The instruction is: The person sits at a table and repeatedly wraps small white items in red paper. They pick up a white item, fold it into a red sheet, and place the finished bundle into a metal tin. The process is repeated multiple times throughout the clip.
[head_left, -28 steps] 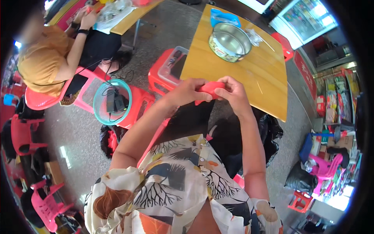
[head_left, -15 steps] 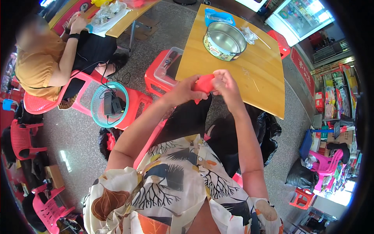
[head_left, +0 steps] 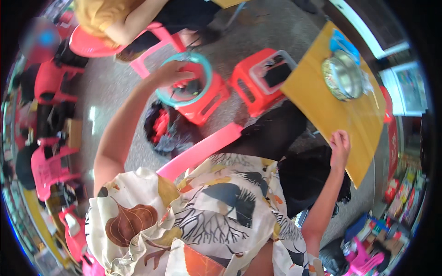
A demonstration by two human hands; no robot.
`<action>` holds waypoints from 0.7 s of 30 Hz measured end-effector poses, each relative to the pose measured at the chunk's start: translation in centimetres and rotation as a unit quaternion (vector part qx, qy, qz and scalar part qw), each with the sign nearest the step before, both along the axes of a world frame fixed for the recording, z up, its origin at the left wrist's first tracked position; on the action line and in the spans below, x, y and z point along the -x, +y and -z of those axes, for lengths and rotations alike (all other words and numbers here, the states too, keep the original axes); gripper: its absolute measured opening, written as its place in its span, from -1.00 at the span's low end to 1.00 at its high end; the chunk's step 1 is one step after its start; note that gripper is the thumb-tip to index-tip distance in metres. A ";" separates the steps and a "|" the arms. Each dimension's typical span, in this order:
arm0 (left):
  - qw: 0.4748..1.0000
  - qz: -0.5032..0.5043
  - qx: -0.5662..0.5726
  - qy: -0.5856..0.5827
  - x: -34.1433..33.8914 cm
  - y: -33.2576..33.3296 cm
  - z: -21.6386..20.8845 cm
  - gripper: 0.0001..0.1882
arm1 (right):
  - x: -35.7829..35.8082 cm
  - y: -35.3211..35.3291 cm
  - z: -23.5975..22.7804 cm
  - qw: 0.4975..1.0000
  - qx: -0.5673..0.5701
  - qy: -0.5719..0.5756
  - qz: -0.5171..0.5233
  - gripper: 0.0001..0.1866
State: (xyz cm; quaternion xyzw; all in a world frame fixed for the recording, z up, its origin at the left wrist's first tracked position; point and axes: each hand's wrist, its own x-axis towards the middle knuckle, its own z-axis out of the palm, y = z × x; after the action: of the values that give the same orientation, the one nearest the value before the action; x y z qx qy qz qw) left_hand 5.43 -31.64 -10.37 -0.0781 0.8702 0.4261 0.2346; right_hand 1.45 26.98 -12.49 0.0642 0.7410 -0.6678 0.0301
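Observation:
My left hand (head_left: 171, 75) is over the near rim of a round turquoise plastic basket (head_left: 165, 99), its blurred fingers stretched out to the right with nothing clear in them. Inside the basket lies a black device (head_left: 189, 88), and the basket rests on a red stool (head_left: 206, 110). At the front edge of the wooden table (head_left: 317, 78) is my right hand (head_left: 340, 143), its fingers curled together; whatever they may pinch is too small to make out. A black plastic bag (head_left: 177, 142) with soft red pieces (head_left: 161, 122) in it sits on the floor below the basket.
On the table stand a round metal tin (head_left: 343, 76) and a blue tray (head_left: 343, 43). A clear lidless box (head_left: 275, 71) with a dark flat thing tops another red stool (head_left: 251, 101). A person in a mustard top (head_left: 103, 18) sits at the far left.
My view has swung to the left. My hands have parted: the left has moved out over the basket, the right stays by the table edge. The red soft piece between them no longer shows there.

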 end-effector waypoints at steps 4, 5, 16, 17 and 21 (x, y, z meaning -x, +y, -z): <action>0.965 -0.224 -0.127 -0.047 -8.9 -10.4 4.9 -0.66 | 0.5 1.4 1.4 0.999 0.005 -0.030 -0.017 -0.90; 0.976 -0.191 -0.076 -0.078 -11.2 -12.3 6.8 -0.66 | 0.7 1.6 1.4 0.999 0.001 -0.037 -0.013 -0.90; 0.931 -0.264 0.045 -0.246 -26.4 -13.2 24.6 -0.20 | 3.7 0.7 0.5 0.996 -0.054 -0.066 -0.022 -0.92; 0.955 -0.203 0.087 -0.200 -26.2 -13.1 24.6 -0.14 | 3.7 1.1 0.4 0.997 -0.052 -0.061 -0.024 -0.92; 0.937 -0.096 0.063 -0.331 -22.8 -11.5 21.5 -0.69 | 4.2 2.5 0.5 0.997 -0.054 -0.045 -0.015 -0.94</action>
State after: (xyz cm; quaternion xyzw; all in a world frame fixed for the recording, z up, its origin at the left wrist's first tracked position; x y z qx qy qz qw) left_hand 28.20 -43.12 -31.89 -0.3123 0.7572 0.3406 0.4617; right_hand -2.79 29.51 -13.02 0.0841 0.7745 -0.6230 0.0700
